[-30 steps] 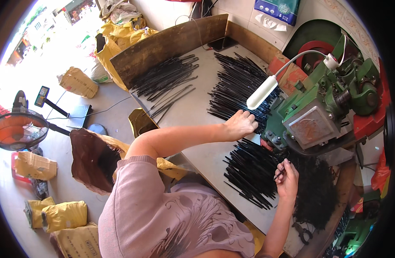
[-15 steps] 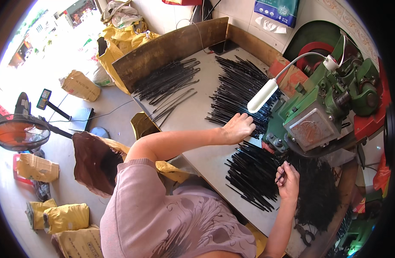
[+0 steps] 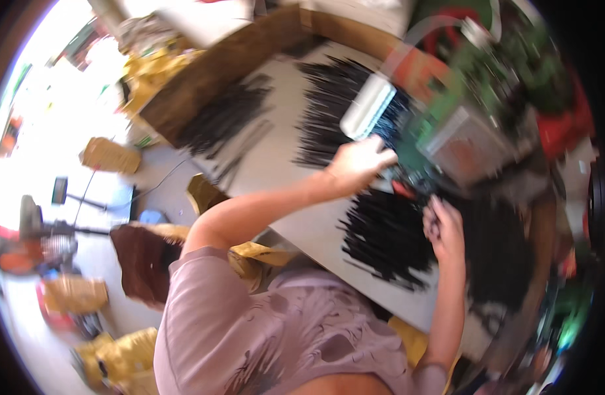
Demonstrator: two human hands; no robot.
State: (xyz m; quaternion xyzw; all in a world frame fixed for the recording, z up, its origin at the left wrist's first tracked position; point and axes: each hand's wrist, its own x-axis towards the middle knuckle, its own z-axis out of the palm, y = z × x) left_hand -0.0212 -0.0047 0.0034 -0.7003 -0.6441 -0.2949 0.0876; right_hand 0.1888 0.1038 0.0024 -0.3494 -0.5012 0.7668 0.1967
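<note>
My left hand (image 3: 360, 166) is at the front of a green machine (image 3: 417, 141), just below a white lamp (image 3: 367, 106). Its fingers are curled together; blur hides whatever they may hold. Close by, my right hand (image 3: 445, 227) is closed below the machine's front, with something small and dark at its fingers. Between the two hands and nearer to me lies a pile of thin black rods (image 3: 381, 240). A larger pile of similar rods (image 3: 322, 108) spreads beyond my left hand. To the right of my right hand is a dark heap (image 3: 496, 250), too blurred to make out.
Wooden boards (image 3: 217, 62) wall the table's far side. More dark rods (image 3: 220, 118) lie at its far left. A brown sack (image 3: 141, 263) stands open beside the table. Yellow sacks (image 3: 128, 355), a carton (image 3: 75, 294) and a fan (image 3: 19, 253) are on the left.
The whole view has shifted and blurred with head motion. My left hand has come closer to the machine's front and to my right hand. My right hand stays closed near the machine.
</note>
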